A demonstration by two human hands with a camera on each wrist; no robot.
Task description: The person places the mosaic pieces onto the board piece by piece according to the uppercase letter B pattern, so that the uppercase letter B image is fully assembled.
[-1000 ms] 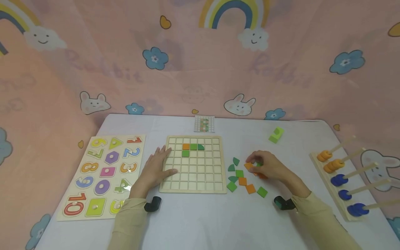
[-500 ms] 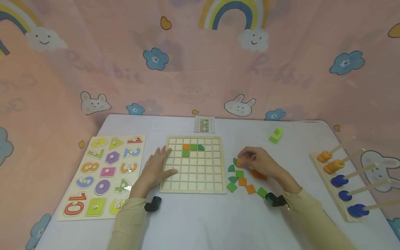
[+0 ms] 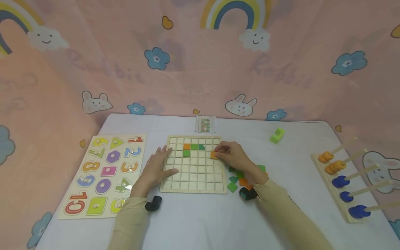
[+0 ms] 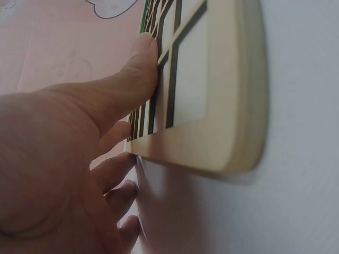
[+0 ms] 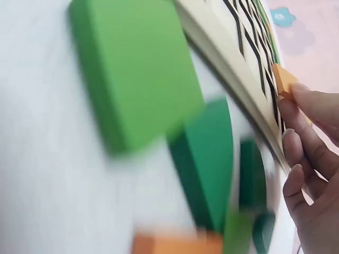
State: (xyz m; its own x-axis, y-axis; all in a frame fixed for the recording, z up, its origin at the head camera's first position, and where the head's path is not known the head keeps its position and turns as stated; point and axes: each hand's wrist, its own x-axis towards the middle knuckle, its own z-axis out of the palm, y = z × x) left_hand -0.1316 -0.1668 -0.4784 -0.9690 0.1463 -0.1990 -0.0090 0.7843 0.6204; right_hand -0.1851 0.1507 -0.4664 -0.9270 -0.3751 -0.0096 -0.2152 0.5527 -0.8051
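On the grid board (image 3: 193, 184) sat four tiles: one orange (image 3: 186, 146) and three green (image 3: 194, 147). A fifth, orange tile (image 3: 214, 155) was over the board's right side. Loose tiles (image 3: 232, 186) lay right of the board, partly hidden, so their count could not be told. The rack (image 3: 331, 180) carried five pegs, two with orange rings (image 3: 325, 157) and three with blue rings (image 3: 340, 181). There was one number puzzle (image 3: 103, 173), one pattern card (image 3: 205, 124), one green block (image 3: 277, 135) and two hands (image 3: 154, 170).

bare table (image 3: 200, 215) in front lies open; the loose tiles (image 3: 237, 178) crowd the grid board's (image 3: 193, 187) right.
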